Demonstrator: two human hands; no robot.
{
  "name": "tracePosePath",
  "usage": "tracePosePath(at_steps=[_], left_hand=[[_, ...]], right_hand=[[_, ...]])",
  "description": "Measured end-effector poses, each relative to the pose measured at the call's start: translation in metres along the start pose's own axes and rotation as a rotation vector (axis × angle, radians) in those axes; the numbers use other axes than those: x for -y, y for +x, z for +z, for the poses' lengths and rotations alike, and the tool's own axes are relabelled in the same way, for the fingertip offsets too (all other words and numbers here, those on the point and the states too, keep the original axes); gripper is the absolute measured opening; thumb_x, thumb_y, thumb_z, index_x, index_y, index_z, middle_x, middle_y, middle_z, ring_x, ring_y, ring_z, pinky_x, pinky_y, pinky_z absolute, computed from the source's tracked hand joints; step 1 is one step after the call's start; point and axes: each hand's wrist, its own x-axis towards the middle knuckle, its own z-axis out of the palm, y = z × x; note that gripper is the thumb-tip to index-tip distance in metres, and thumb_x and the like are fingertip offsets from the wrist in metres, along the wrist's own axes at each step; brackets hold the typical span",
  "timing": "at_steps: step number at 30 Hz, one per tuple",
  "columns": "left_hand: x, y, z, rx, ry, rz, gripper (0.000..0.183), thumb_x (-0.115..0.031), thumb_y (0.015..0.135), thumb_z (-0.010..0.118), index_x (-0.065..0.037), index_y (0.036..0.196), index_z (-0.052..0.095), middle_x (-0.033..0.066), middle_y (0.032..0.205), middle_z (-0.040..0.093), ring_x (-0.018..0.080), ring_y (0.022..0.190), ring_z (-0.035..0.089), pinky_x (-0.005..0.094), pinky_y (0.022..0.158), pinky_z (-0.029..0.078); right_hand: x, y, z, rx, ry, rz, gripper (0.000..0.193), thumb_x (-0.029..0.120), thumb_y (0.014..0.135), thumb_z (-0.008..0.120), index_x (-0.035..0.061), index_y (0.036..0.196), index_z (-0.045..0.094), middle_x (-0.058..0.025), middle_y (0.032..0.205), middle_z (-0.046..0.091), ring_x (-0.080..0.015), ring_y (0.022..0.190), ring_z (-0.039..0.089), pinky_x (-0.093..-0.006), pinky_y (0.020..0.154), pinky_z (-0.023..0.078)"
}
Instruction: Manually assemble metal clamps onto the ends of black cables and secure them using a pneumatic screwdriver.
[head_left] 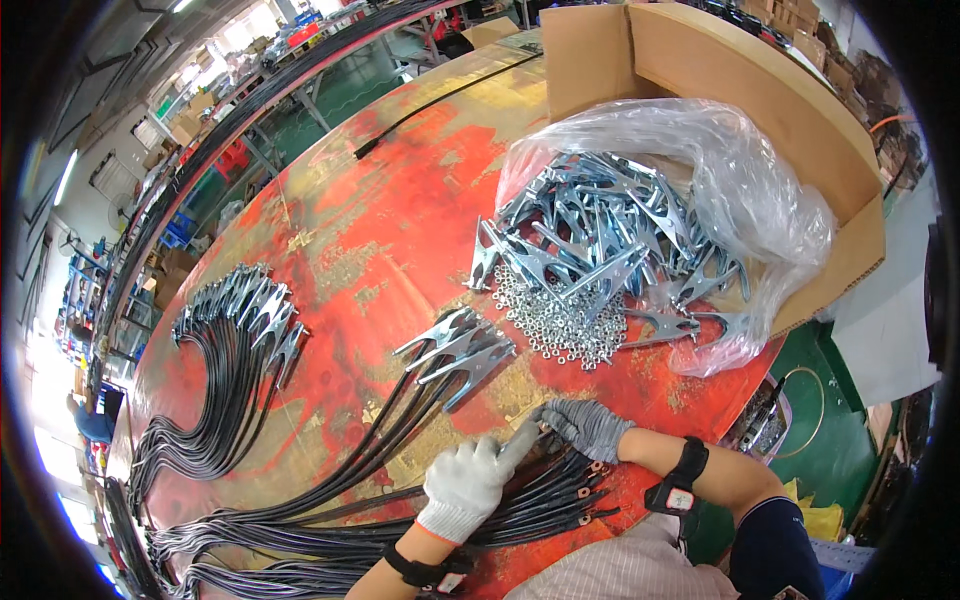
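Head view: a person works with two gloved hands over a red, worn worktop (350,240).
Left hand (465,485): it wears a white glove; the index finger is stretched toward the fingertips of the other hand, and the remaining fingers are bent inward.
Right hand (592,428): it wears a grey glove; its fingers are curled and meet the left fingertips.
Grip: some small dark part seems to be between the fingertips, but it is mostly covered, so I cannot tell what either hand has hold of, or how tightly.
Black cables (540,503): they lie directly below both hands, running from the left along the near side of the worktop; their ends, with copper-coloured tips (586,492), are just under the right hand.
Joined clamps (460,350): a few metal clamps, already on cables, lie beyond the left hand, near it.
Finished row (245,305): more clamps with cables lie well apart, at the far left.
Loose clamps (610,225): a big heap rests beyond the right hand, partly inside a clear plastic bag (745,170) and in front of the open cardboard box (735,65).
Nuts (560,325): many small ones are gathered between this heap and the right hand.
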Motion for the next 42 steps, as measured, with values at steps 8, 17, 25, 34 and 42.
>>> tracePosePath(at_steps=[8, 17, 25, 34, 42], left_hand=[[0.0, 0.002, 0.001, 0.031, -0.014, 0.011, 0.054, -0.018, 0.081, 0.053, -0.032, 0.133, 0.051, 0.0006, 0.065, 0.053, 0.0184, 0.052, 0.058, 0.0324, 0.043, 0.048], [0.0, -0.002, 0.004, -0.036, -0.035, -0.004, 0.044, -0.021, 0.082, 0.055, -0.035, 0.124, 0.058, -0.0008, 0.061, 0.049, 0.0171, 0.052, 0.057, 0.0316, 0.041, 0.046], [0.001, -0.003, 0.001, -0.013, -0.037, -0.011, 0.045, -0.02, 0.083, 0.054, -0.034, 0.125, 0.057, -0.0002, 0.063, 0.051, 0.0182, 0.052, 0.058, 0.0323, 0.042, 0.046], [0.0, -0.002, 0.003, -0.007, -0.061, -0.012, 0.044, -0.02, 0.083, 0.054, -0.033, 0.125, 0.057, 0.0006, 0.062, 0.052, 0.0191, 0.052, 0.058, 0.0326, 0.043, 0.047], [-0.001, -0.001, 0.001, -0.011, -0.05, -0.002, 0.044, -0.019, 0.082, 0.055, -0.033, 0.123, 0.058, 0.0005, 0.062, 0.051, 0.0189, 0.053, 0.058, 0.0322, 0.044, 0.048]], right_hand=[[-0.007, 0.037, -0.077, -0.122, -0.908, -0.005, 0.026, 0.033, 0.087, 0.062, 0.0131, 0.104, 0.068, -0.0092, 0.099, 0.063, -0.0268, 0.095, 0.06, -0.0393, 0.086, 0.048], [0.007, 0.055, -0.08, 0.001, -0.985, -0.015, 0.029, 0.039, 0.082, 0.067, 0.0127, 0.094, 0.069, -0.0094, 0.089, 0.06, -0.0278, 0.09, 0.059, -0.0404, 0.084, 0.046], [0.047, 0.028, -0.067, 0.186, -0.501, -0.241, 0.021, 0.03, 0.079, 0.071, 0.0118, 0.089, 0.067, -0.0087, 0.085, 0.061, -0.029, 0.081, 0.062, -0.04, 0.075, 0.05], [0.036, 0.021, -0.057, 0.176, -0.544, -0.319, 0.022, 0.03, 0.081, 0.071, 0.0119, 0.092, 0.067, -0.0069, 0.085, 0.061, -0.027, 0.082, 0.062, -0.0377, 0.074, 0.051], [0.023, 0.013, -0.047, 0.092, -0.452, -0.359, 0.025, 0.033, 0.081, 0.072, 0.0121, 0.094, 0.067, -0.0057, 0.086, 0.061, -0.0247, 0.085, 0.061, -0.0362, 0.078, 0.05]])
